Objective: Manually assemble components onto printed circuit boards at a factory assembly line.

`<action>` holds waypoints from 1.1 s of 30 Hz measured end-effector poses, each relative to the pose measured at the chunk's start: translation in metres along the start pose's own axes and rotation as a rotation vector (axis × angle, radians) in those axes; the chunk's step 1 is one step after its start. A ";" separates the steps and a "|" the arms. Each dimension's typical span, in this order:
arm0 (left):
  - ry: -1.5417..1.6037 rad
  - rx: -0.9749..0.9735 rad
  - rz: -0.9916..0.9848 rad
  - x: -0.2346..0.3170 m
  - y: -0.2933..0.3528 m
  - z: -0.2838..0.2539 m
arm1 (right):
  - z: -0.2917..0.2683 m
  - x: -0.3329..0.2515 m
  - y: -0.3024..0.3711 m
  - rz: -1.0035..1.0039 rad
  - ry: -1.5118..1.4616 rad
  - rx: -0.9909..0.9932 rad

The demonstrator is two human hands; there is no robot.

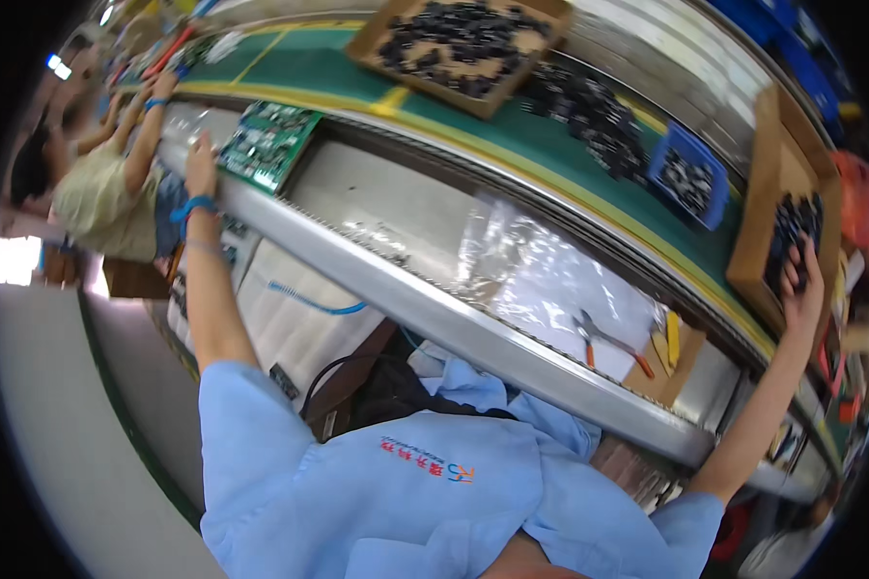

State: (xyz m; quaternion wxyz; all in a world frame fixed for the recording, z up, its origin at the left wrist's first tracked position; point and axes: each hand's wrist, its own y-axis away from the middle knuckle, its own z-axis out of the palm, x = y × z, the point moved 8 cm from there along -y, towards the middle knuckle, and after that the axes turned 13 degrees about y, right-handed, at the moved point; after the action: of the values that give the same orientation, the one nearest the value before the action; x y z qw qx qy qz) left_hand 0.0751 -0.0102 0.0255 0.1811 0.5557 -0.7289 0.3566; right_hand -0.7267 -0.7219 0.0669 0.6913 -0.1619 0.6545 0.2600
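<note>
Pale-blue work shirt (444,473) fills the foreground. Beyond it, a green circuit board (270,147) lies across the metal rails of the bench, the left hand (201,172) at its left edge (whether gripping, I cannot tell). Fingers bent, the right hand (801,287) dips among black components (794,224) in a cardboard box (750,236); any hold there is unclear. Part-picking seems in hand; next calls for a secure pinch, then a clear lift.
</note>
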 end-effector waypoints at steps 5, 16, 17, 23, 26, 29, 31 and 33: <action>0.249 -0.292 -0.065 0.079 0.090 0.022 | 0.010 -0.012 0.033 0.020 0.066 0.133; 0.099 -0.895 0.505 0.334 0.304 0.073 | 0.022 -0.025 0.038 -0.048 0.087 0.057; 0.021 -0.922 0.722 0.356 0.324 0.078 | 0.020 -0.027 0.042 -0.050 0.093 0.069; 0.069 -1.130 0.829 0.418 0.394 0.100 | 0.026 -0.024 0.038 -0.051 0.111 0.051; 0.077 -0.891 0.937 0.445 0.360 0.111 | 0.021 -0.024 0.041 -0.047 0.136 0.073; 0.138 -0.564 0.977 0.461 0.304 0.125 | 0.022 -0.025 0.043 -0.049 0.147 0.082; 0.085 -0.531 0.859 0.454 0.263 0.148 | 0.022 -0.024 0.042 -0.050 0.149 0.082; 0.088 -0.678 0.869 0.443 0.235 0.177 | 0.025 -0.022 0.039 -0.046 0.150 0.078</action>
State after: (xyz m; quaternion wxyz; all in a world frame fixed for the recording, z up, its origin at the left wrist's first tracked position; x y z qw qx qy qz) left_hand -0.2627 -0.4094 0.1229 0.2164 0.0991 -0.9568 0.1669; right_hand -0.7285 -0.6796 0.0954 0.6517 -0.1689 0.7102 0.2057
